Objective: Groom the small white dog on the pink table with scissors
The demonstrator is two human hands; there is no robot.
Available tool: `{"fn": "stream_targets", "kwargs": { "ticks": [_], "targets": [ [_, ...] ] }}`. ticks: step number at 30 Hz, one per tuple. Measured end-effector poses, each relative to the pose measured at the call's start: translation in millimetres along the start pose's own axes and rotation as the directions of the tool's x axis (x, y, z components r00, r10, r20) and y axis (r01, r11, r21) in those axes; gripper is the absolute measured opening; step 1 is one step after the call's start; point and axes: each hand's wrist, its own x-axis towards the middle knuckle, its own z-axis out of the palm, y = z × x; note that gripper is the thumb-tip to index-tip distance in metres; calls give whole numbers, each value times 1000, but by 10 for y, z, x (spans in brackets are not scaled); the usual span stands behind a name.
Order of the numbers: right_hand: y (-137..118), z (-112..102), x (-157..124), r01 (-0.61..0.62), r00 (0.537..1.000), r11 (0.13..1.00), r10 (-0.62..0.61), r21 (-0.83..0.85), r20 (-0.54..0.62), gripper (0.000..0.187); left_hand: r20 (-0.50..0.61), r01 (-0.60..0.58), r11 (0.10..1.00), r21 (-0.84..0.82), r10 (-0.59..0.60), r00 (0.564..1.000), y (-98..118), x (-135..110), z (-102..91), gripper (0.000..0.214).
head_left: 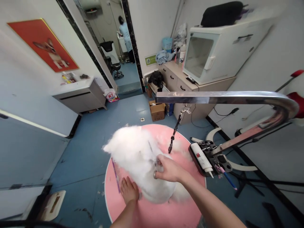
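A fluffy white dog (135,145) is on the round pink table (152,217), its face not clearly visible. My right hand (169,169) is closed on the scissors (155,171), fingers at the handle rings; the slim blades lie against the fur of the dog's back. On the table top beside the dog's lower left side, my left hand (129,189) lies flat with its fingers out and holds nothing. A thin purple comb (115,175) lies near the table's left edge. Loose white fur is scattered on the far right of the top.
A metal arm (209,97) reaches over the table, with a black strap (175,133) hanging down. At right, a tool tray (193,155) holds a white bottle (201,157). A cardboard box (157,111) stands on the floor behind. Another person (125,34) stands beyond the doorway.
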Motion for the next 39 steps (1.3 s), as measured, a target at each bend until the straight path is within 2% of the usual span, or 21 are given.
{"fn": "stream_targets", "kwargs": {
  "ticks": [6, 11, 16, 20, 25, 29, 32, 34, 37, 39],
  "targets": [
    [-39, -97, 95, 10, 999, 997, -12, -82, -31, 20, -45, -16, 999, -27, 15, 999, -36, 6, 112, 52],
    [-172, -196, 136, 23, 1000, 992, -24, -125, -10, 34, -70, -23, 998, -55, 19, 997, -65, 7, 193, 52],
    [-308, -302, 193, -46, 998, 981, 51, -189, 24, 22, -97, -31, 996, -81, 23, 995, -85, -1, 233, 52],
    [-412, -400, 231, 14, 998, 984, -3, -179, 66, 40, -143, -69, 993, -95, 55, 988, -97, -5, 259, 53],
    [-464, -507, 311, -31, 996, 980, 47, -198, 73, 34, -153, -82, 992, -96, 67, 986, -117, 0, 289, 52],
    [-386, -525, 405, 1, 994, 983, 18, -182, 104, 40, -145, -74, 993, -96, 60, 988, -125, -3, 301, 52],
    [-215, -489, 405, -44, 996, 991, 54, -123, 76, 33, -112, -59, 994, -94, 49, 993, -127, 0, 297, 53],
    [-66, -431, 324, -73, 994, 995, 79, -69, 81, 27, -90, -50, 996, -78, 43, 995, -124, 2, 287, 53],
    [134, -299, 140, -48, 989, 999, 45, 20, 142, 30, -55, -36, 999, -35, 34, 998, -110, 0, 256, 54],
    [228, -204, 40, -39, 990, 996, 28, 76, 138, 28, -26, -27, 1000, -8, 26, 999, -99, -4, 228, 55]
  ]
}}
